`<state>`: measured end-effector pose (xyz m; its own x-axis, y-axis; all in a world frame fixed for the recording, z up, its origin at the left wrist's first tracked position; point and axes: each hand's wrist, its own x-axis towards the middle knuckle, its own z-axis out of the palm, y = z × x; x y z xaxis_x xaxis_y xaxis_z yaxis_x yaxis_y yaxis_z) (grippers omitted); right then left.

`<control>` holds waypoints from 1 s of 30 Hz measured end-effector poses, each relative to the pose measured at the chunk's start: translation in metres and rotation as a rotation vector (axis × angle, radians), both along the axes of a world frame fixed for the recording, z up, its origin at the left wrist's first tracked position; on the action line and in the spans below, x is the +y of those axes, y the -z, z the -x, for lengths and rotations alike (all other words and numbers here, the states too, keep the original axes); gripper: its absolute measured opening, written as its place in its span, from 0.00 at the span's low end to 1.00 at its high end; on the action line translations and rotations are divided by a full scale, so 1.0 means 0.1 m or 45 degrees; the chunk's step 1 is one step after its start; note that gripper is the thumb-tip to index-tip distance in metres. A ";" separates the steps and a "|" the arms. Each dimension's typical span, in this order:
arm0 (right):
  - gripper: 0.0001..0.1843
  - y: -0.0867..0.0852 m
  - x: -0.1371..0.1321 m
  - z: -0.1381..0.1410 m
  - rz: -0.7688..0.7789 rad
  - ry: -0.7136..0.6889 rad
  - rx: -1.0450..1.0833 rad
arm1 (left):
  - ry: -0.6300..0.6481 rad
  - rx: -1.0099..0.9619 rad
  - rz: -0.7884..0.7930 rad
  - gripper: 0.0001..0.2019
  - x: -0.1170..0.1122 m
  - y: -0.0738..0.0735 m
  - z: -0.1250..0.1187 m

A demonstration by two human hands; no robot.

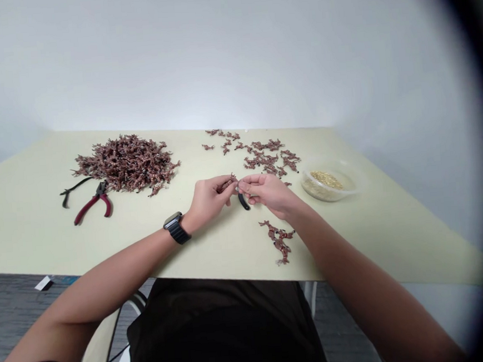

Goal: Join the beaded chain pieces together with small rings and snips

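Observation:
My left hand [214, 199], with a dark watch on its wrist, pinches a small brown figure [232, 178] shaped like a deer. Its fingertips meet those of my right hand [269, 191], which is closed in a pinch at the figure's near end. What lies between the right fingertips is too small to make out. Just under the hands shows a curved black handle [244, 202]; the rest of that tool is hidden. Nearer to me, several more brown figures [280, 242] lie beside my right forearm.
A large heap of brown figures [129, 163] lies at the left, with red-handled pliers [95, 203] and a black tool [75, 187] before it. Loose figures [267, 159] are scattered behind my hands. At the right stands a clear round tub [353, 186] with small gold-coloured pieces [326, 180].

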<state>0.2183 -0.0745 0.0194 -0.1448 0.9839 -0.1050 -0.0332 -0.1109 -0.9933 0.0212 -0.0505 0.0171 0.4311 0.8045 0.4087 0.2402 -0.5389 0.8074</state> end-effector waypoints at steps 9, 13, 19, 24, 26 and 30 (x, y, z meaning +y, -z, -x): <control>0.12 -0.03 -0.04 0.03 -0.440 0.269 -0.518 | 0.175 -0.271 0.576 0.19 0.06 0.06 -0.06; 0.10 -0.03 -0.06 0.05 -0.566 0.371 -0.671 | 0.393 -0.382 0.791 0.20 0.10 0.14 -0.09; 0.10 -0.05 -0.08 0.05 -0.500 0.256 -0.656 | 0.529 -0.357 0.785 0.20 0.05 0.11 -0.08; 0.10 -0.09 -0.08 0.02 -0.482 0.239 -0.642 | 0.551 -0.240 0.669 0.21 0.04 0.07 -0.07; 0.10 -0.10 -0.08 0.02 -0.470 0.219 -0.660 | 0.537 -0.196 0.605 0.20 0.04 0.08 -0.07; 0.09 -0.11 -0.08 0.02 -0.456 0.200 -0.665 | 0.486 -0.119 0.494 0.19 0.04 0.09 -0.07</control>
